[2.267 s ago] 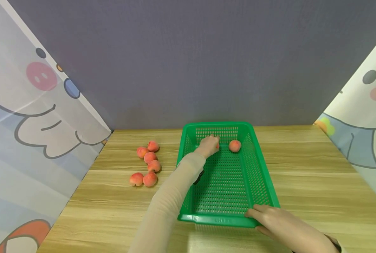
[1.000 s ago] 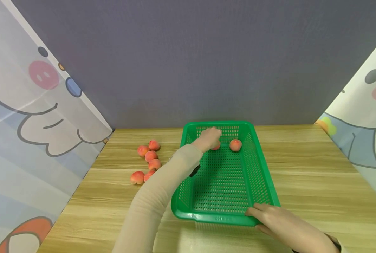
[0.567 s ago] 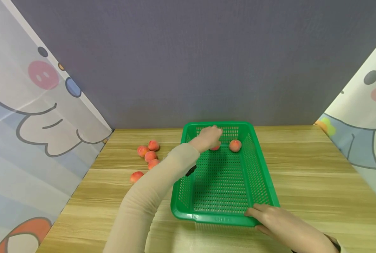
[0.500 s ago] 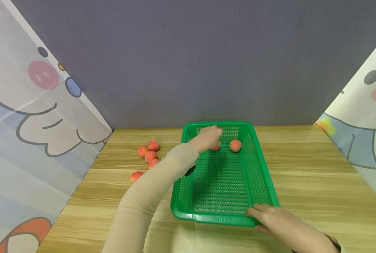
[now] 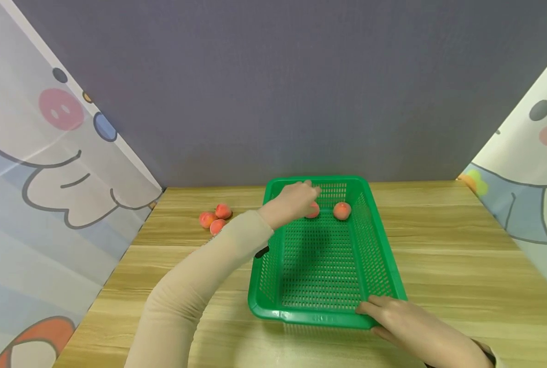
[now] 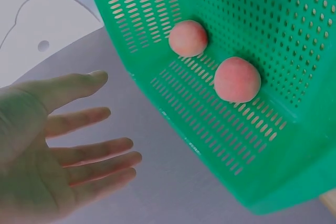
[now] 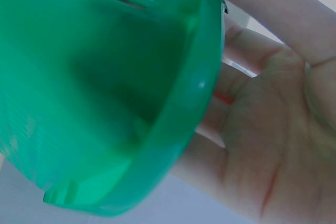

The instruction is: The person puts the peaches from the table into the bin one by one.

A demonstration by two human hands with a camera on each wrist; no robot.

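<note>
At left, three round red-orange peaches [image 5: 218, 227] on the wooden counter [image 5: 448, 245] could roll if the cream sleeve [image 5: 186, 291] brushes them. The left hand [image 5: 294, 199], fingers spread, holds nothing; just right of it, two round pinkish peaches [image 5: 342, 210] lie in the slotted green plastic basket [image 5: 319, 318], well apart from the right hand [image 5: 395, 319], which grips its near corner.

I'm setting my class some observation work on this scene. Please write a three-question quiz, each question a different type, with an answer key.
1. Count: how many peaches lie inside the green basket?
2. True or false: the left hand is holding nothing.
3. Multiple choice: where does the right hand grip the green basket?
A) far left corner
B) near right corner
C) far right corner

Key
1. Two, both at the far end.
2. True; the left wrist view shows its fingers extended and apart from the peaches.
3. B
</note>
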